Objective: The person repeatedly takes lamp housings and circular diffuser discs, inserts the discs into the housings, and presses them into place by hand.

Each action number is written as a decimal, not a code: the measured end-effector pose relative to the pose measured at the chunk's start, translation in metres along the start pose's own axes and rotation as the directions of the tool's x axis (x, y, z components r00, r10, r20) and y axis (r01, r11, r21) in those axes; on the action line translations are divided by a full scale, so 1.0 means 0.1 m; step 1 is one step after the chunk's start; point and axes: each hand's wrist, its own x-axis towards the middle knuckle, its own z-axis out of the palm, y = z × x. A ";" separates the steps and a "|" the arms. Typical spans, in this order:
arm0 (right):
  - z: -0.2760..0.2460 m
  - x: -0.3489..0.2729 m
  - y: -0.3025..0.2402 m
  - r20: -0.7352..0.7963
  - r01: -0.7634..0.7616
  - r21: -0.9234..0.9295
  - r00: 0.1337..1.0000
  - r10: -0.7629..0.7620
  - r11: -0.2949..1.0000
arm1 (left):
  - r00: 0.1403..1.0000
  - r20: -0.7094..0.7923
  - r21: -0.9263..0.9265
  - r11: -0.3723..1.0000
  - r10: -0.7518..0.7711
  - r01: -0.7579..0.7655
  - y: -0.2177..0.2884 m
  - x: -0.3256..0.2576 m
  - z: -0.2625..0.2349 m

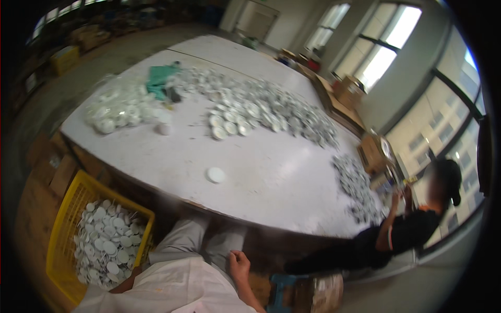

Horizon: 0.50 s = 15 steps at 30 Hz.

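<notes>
Hands off the white table (pixel 271 177).
My right hand (pixel 239 262) rests loosely curled, empty, on my knee; my left, by the yellow basket (pixel 68 208), is hidden: grip unreadable.

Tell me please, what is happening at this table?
A seated person rests the right hand on their knee; the left hand is hidden near a yellow crate full of white round discs. Many more discs cover the white table, and one lies alone. A co-worker sits at the right end.
</notes>
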 end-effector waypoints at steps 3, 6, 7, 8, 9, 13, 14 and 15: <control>-0.03 -0.03 -0.12 0.056 -0.017 -0.055 0.998 0.020 0.998 | 0.992 0.089 0.031 0.995 0.087 -0.090 0.21 0.23 0.00; -0.02 0.00 -0.28 0.109 -0.117 -0.073 0.986 0.124 0.990 | 0.980 0.134 0.043 0.987 0.149 -0.155 0.37 0.57 0.06; 0.02 0.01 -0.26 0.117 -0.106 -0.074 0.987 0.114 0.992 | 0.977 0.142 0.040 0.986 0.156 -0.163 0.36 0.62 0.09; -0.03 0.04 -0.22 0.102 -0.124 -0.050 0.986 0.129 0.991 | 0.968 0.170 0.069 0.978 0.182 -0.196 0.55 0.78 0.00; -0.04 0.03 -0.21 0.091 -0.138 -0.042 0.986 0.141 0.990 | 0.966 0.182 0.080 0.976 0.185 -0.202 0.79 0.89 -0.10; -0.07 0.16 -0.24 0.104 -0.091 -0.063 0.990 0.097 0.994 | 0.964 0.205 0.115 0.974 0.167 -0.193 2.27 1.45 -0.60; -0.09 0.16 -0.24 0.099 -0.090 -0.060 0.991 0.095 0.994 | 0.963 0.217 0.129 0.973 0.159 -0.190 2.46 1.51 -0.69; -0.16 0.16 -0.20 0.058 -0.119 -0.064 0.991 0.123 0.991 | 0.950 0.253 0.131 0.967 0.183 -0.221 2.59 1.55 -0.65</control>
